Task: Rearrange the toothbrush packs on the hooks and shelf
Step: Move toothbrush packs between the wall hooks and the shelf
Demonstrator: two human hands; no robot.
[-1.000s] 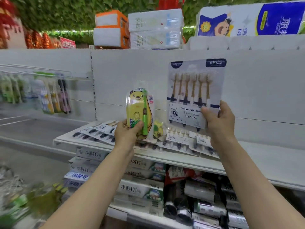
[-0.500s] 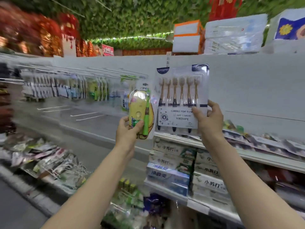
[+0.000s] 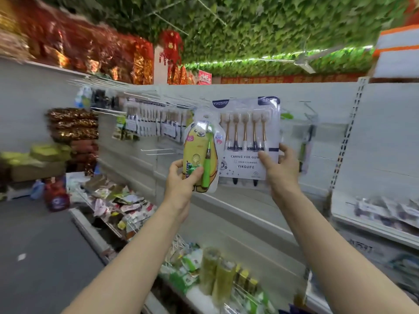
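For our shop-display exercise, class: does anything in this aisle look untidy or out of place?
Yes. On the low shelf at left, loose packets lie heaped at all angles, not in rows. The yellow toothbrush pack and the YIKOJIFE pack are off the hooks, held by the left hand and right hand.

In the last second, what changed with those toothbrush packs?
The person turned left, carrying the yellow pack and six-brush pack away from the shelf, now at the right, towards the hanging packs on the hooks. Nothing was let go: left hand grips the yellow pack, right hand the other.
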